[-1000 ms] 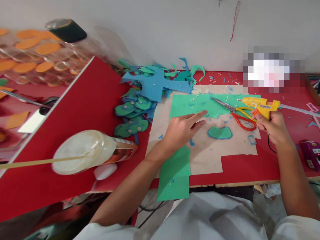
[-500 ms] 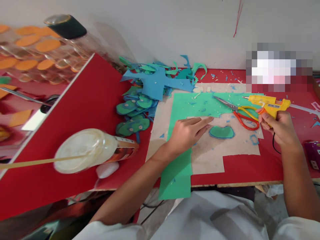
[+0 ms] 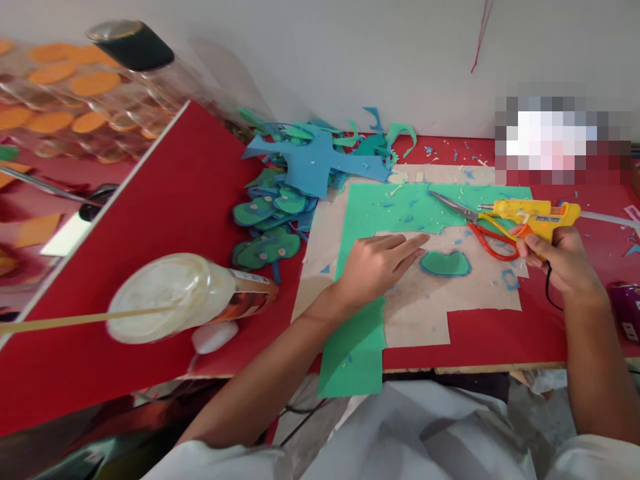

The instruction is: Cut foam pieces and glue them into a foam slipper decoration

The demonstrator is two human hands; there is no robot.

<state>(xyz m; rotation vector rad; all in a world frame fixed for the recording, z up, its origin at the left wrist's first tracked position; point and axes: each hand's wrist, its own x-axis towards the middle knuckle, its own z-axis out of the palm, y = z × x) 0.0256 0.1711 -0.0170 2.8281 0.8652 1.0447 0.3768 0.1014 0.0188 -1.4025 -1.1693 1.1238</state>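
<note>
My right hand [image 3: 567, 257] grips a yellow hot glue gun [image 3: 537, 215], its nozzle pointing left and a white glue stick coming out of its back. My left hand [image 3: 377, 263] rests on the work surface with its fingers stretched out, holding nothing. Just right of those fingertips lies a small green foam cutout [image 3: 445, 263] with a blue edge. Scissors [image 3: 493, 232] with red and yellow handles lie below and left of the glue gun, blades pointing up and left. An L-shaped green foam sheet [image 3: 357, 370] runs under my left wrist.
Blue and green foam scraps [image 3: 310, 160] pile above several finished-looking green-and-blue cutouts [image 3: 267, 250]. A cup [image 3: 170, 300] with a straw stands left, near a red divider board [image 3: 165, 193]. Pale backing paper [image 3: 420, 327] covers part of the red table. A purple pack [image 3: 625, 307] is far right.
The glue gun in my right hand has moved slightly down and left, its nozzle now nearer the scissors. My left hand has stayed in place.
</note>
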